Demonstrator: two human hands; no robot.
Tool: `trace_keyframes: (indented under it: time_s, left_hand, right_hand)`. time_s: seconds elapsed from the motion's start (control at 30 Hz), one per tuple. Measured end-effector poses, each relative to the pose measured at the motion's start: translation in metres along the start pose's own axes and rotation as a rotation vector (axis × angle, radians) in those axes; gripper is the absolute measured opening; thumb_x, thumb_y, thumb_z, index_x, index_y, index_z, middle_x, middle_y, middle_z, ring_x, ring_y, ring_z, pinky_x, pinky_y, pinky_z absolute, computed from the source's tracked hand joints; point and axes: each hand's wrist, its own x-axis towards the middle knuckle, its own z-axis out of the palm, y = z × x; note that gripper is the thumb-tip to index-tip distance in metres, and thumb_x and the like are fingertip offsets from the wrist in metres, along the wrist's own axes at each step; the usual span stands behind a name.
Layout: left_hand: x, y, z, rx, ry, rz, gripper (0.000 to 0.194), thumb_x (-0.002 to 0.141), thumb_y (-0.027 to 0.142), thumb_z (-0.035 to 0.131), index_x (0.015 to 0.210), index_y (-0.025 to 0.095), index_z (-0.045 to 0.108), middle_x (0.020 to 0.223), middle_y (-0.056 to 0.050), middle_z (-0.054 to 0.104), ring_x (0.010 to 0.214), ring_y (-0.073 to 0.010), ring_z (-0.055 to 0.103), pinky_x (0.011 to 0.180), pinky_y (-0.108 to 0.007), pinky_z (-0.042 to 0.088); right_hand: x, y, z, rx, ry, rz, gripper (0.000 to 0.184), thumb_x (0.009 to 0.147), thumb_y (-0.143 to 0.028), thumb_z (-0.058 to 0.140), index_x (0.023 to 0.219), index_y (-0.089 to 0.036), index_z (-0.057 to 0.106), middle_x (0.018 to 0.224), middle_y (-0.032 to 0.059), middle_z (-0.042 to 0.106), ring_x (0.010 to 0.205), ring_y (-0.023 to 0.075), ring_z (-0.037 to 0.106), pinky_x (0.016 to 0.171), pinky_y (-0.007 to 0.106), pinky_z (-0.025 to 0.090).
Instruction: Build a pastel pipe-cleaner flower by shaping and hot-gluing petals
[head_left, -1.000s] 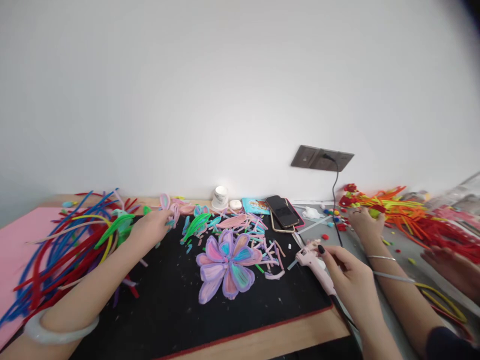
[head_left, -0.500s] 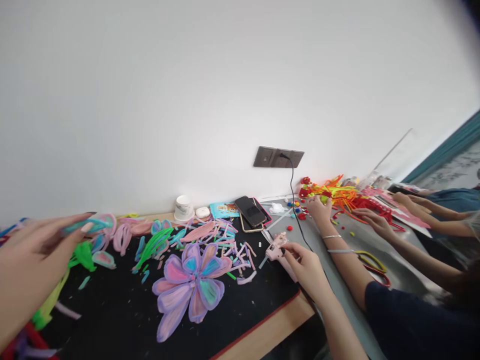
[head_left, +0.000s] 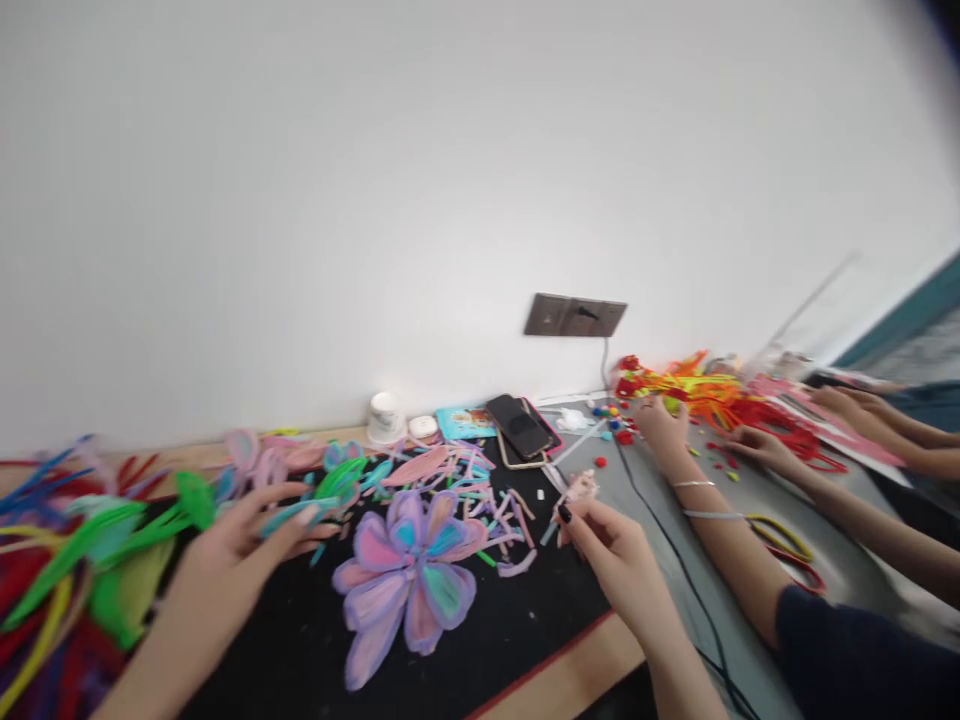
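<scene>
My left hand (head_left: 240, 555) pinches a teal fuzzy pipe-cleaner petal (head_left: 296, 513) between thumb and fingers, over the left part of the black mat (head_left: 277, 650). To its right lies a large flower (head_left: 412, 575) of pink, blue and teal petals with purple outlines, flat on the mat. My right hand (head_left: 615, 550) is closed at a pale pink glue gun (head_left: 582, 487); most of the gun's body is hidden behind the fingers. Short pastel pipe-cleaner pieces (head_left: 469, 480) are scattered behind the flower. Green leaf shapes (head_left: 196, 500) sit behind my left hand.
A paper cup (head_left: 387, 418), white case (head_left: 423, 427), blue packet (head_left: 465, 423) and phone (head_left: 517, 425) stand along the wall. A black cord (head_left: 675, 540) runs down from the wall socket (head_left: 574, 316). At right, a co-worker's arms (head_left: 720, 540) reach across the grey table, near scissors (head_left: 784, 545).
My left hand has moved right with the teal petal, closer to the flower. My right hand stays at the glue gun, covering more of it. The view has shifted left.
</scene>
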Motion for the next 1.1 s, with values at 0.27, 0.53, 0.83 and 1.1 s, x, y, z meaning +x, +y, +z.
trace_keyframes:
  time_s: [0.27,0.53,0.83,1.1]
  left_hand:
    - [-0.018,0.046,0.030,-0.351,-0.364,-0.071,0.032,0.078,0.046,0.064,0.095,0.022,0.053,0.068,0.001,0.069,0.066,-0.0191,0.069,0.066,-0.031,0.055]
    - [-0.024,0.051,0.032,-0.349,-0.527,0.023,0.021,0.087,0.042,0.054,0.088,0.021,0.056,0.071,0.001,0.065,0.069,-0.0165,0.066,0.067,-0.028,0.050]
    - [-0.021,0.020,-0.027,0.065,-0.244,0.054,0.032,0.090,0.048,0.040,0.089,0.022,0.057,0.065,0.002,0.061,0.055,-0.0156,0.058,0.061,-0.028,0.046]
    - [0.048,-0.011,-0.092,0.705,0.058,0.039,0.031,0.082,0.032,0.033,0.093,0.019,0.060,0.069,-0.005,0.066,0.065,-0.0238,0.062,0.063,-0.031,0.045]
  right_hand:
    - [0.024,-0.080,0.080,0.165,-0.445,-0.194,0.009,0.089,-0.024,0.049,0.084,-0.019,0.054,0.068,-0.0035,0.052,0.060,0.0109,0.046,0.056,0.021,0.033]
    - [0.031,-0.085,0.096,0.133,-0.564,-0.358,0.033,0.096,-0.028,0.039,0.065,-0.020,0.038,0.062,-0.0044,0.037,0.060,0.0105,0.035,0.057,0.023,0.028]
    - [0.017,-0.057,0.063,0.080,-0.293,-0.159,0.024,0.095,-0.036,0.040,0.092,-0.020,0.059,0.069,-0.0007,0.055,0.061,0.0133,0.049,0.054,0.023,0.038]
    - [-0.009,0.011,0.072,0.212,-0.034,0.250,0.050,0.078,-0.054,0.057,0.112,-0.017,0.054,0.084,0.0084,0.068,0.062,0.0210,0.063,0.039,0.026,0.045]
